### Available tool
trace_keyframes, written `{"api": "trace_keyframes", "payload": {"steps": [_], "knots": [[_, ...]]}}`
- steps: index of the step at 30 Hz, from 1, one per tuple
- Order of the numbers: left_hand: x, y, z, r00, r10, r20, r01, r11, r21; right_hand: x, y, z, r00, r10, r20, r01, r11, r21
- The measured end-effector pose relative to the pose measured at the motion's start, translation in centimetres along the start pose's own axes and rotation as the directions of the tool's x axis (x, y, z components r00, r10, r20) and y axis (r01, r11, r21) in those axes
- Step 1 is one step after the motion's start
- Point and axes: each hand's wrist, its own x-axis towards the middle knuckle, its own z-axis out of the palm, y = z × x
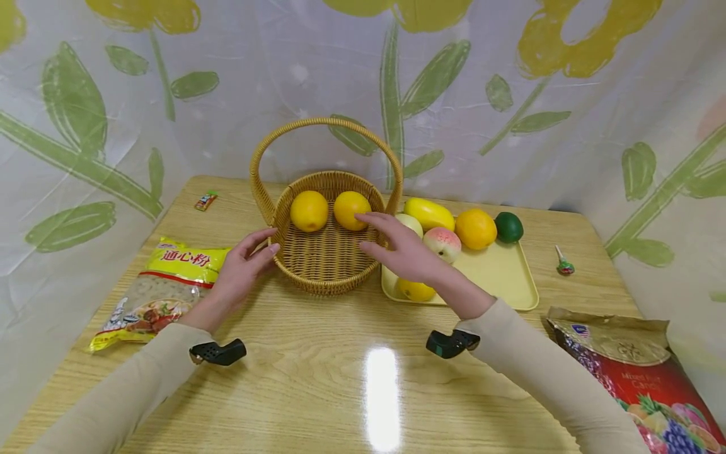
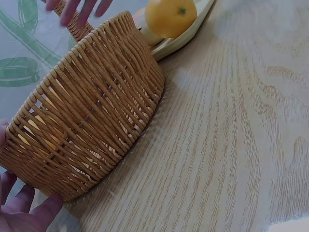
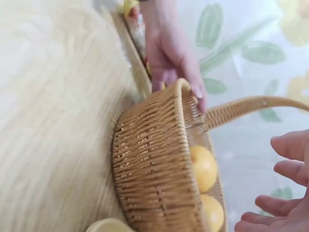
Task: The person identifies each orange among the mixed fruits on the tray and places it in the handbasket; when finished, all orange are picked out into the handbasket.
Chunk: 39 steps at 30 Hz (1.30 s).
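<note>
Two oranges [image 1: 329, 210] already lie in the basket [image 1: 326, 261] near the surface's far edge. The left hand [image 1: 244, 265] steadies its rim, fingers loosely straight; the right hand [image 1: 399, 249] hovers above with relaxed, empty fingers. Judging by this, the next move calls for reaching to the tray [image 1: 505, 277] fruit.

Handle [image 1: 326, 129] arching over basket [image 1: 326, 268]
</note>
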Motion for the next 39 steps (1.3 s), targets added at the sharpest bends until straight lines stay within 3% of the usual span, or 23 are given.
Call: {"api": "trace_keyframes", "payload": {"steps": [4,8,12,18,24,39], "knots": [[-0.1,0.0,-0.1,1.0,-0.002,-0.003,0.002,1.0,0.013,-3.0,0.8,-1.3,0.999,0.028,-0.045,-0.021,0.989,0.148],[0.0,-0.1,-0.1,1.0,0.004,-0.006,-0.003,1.0,0.023,-5.4,2.2,-3.2,0.985,0.128,-0.12,-0.096,0.966,0.242],[0.1,-0.2,-0.1,1.0,0.011,-0.008,-0.011,1.0,0.009,-7.4,4.4,-5.2,0.949,0.243,-0.202,-0.183,0.944,0.276],[0.1,-0.2,0.0,1.0,0.015,-0.003,-0.015,1.0,0.003,-9.5,8.3,-7.3,0.887,0.321,-0.333,-0.247,0.937,0.246],[0.2,-0.3,0.1,1.0,0.006,-0.003,-0.006,1.0,-0.001,-10.2,11.8,-8.6,0.836,0.422,-0.351,-0.332,0.898,0.289],[0.3,-0.3,0.0,1.0,0.017,0.001,-0.017,1.0,0.015,-8.6,16.0,-9.8,0.86,0.435,-0.267,-0.355,0.885,0.301]]}}
